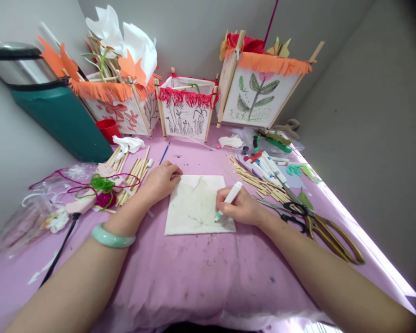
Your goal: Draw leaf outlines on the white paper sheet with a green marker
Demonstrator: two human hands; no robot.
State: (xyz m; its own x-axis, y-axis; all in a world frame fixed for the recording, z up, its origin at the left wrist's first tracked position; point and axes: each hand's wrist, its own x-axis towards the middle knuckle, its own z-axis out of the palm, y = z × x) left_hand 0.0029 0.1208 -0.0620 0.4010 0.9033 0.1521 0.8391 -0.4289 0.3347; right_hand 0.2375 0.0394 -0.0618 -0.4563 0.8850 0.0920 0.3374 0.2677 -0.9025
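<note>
A white square sheet [194, 203] with faint greenish lines lies on the pink cloth in front of me. My right hand [238, 206] is closed around a white marker [234, 191], its green tip at the sheet's lower right part. The fingers of my left hand [163, 180] are curled together at the sheet's upper left edge; whether anything is between them is hidden. A pale green bangle [113, 236] circles my left wrist.
Decorated lanterns [185, 122] stand along the back, beside a large green bottle [60, 115]. Wooden sticks [133, 178] and green yarn [102, 183] lie left; markers [266, 166], more sticks and gold-handled scissors [333, 236] lie right.
</note>
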